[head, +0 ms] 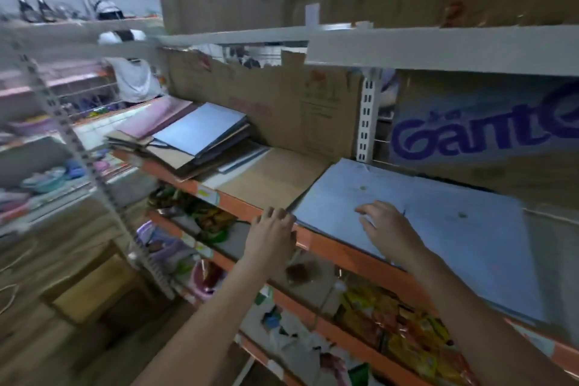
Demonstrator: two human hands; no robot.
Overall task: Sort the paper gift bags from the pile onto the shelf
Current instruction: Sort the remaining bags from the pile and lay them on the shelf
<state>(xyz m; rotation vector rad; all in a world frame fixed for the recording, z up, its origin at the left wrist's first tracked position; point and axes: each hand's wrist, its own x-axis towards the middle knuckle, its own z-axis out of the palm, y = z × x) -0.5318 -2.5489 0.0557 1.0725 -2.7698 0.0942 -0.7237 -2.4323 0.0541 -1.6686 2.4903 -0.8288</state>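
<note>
A stack of flat pale blue paper gift bags (438, 222) lies on the orange-edged shelf (338, 249) at the right. My right hand (387, 229) rests on top of this stack with fingers spread. My left hand (272, 233) touches the stack's left corner at the shelf's front edge, fingers fairly straight. Further left on the same shelf sits a messy pile of flat bags (188, 138), blue, pink and brown. Between the two lies a flat brown bag (269, 178). The picture is blurred by motion.
Brown cardboard sheets (282, 103) and a box printed with blue letters (482, 131) stand at the shelf's back. A white slotted upright (366, 122) divides the bays. Lower shelves hold colourful packets (407, 332). Another rack (62, 135) stands at the left, with boxes on the floor.
</note>
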